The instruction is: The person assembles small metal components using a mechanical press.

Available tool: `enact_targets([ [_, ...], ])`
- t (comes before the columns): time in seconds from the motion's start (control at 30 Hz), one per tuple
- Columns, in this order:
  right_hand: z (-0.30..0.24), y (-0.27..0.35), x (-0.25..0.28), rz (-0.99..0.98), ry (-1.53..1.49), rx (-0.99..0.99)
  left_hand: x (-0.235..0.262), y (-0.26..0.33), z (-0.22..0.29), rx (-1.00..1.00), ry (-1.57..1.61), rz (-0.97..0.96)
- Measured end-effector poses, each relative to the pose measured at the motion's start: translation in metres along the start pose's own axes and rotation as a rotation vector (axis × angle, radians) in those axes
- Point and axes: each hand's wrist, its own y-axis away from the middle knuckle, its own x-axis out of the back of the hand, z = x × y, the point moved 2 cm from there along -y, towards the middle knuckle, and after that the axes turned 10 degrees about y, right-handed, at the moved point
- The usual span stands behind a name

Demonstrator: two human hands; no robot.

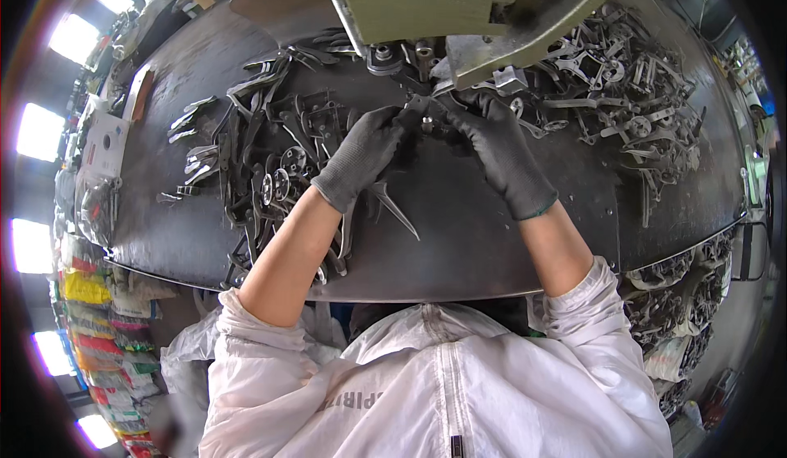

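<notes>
Both my hands wear dark grey knit gloves and meet in front of a machine head, fingertips closed around a small dark metal part (420,107). My left hand (367,148) pinches its left side, and my right hand (502,150) grips near its right side. The part's full shape is hidden by the gloves and the machine. Just below the fingertips a small bright bolt or pin (427,123) shows. A pointed, curved metal lever (397,209) lies on the table beside my left wrist.
The green machine body (426,7) hangs over the far middle of the dark metal table (492,253). Curved dark levers (246,146) are piled at left. A heap of lighter metal parts (623,89) lies at right. A white box (104,142) stands at the left edge.
</notes>
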Motion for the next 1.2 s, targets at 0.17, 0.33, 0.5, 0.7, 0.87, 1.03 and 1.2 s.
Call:
enact_targets([
  [0.17, 0.005, -0.003, -0.006, -0.12, -0.036, -0.063, -0.01, 0.004, 0.026, 0.109, 0.056, -0.004],
  [0.33, -0.003, 0.004, -0.008, -0.087, 0.045, -0.05, 0.0, -0.025, -0.022, -0.136, -0.656, -0.117],
  [0.5, 0.025, -0.009, -0.008, -0.103, 0.093, -0.075, -0.001, -0.019, -0.022, -0.159, -1.019, -0.104],
  [0.7, 0.031, -0.003, -0.005, -0.088, -0.003, -0.051, 0.125, 0.019, 0.016, -0.074, -1.05, 0.669],
  [0.87, 0.035, -0.003, -0.005, -0.065, -0.094, -0.126, 0.21, 0.033, -0.034, 0.392, -1.218, 0.555],
  [1.03, 0.006, 0.006, -0.013, -0.049, -0.067, -0.088, 0.242, 0.051, -0.064, 0.189, -0.96, 0.546],
  [1.2, 0.015, 0.011, -0.009, -0.108, -0.11, -0.136, 0.226, 0.055, -0.039, 0.165, -0.491, 0.454],
])
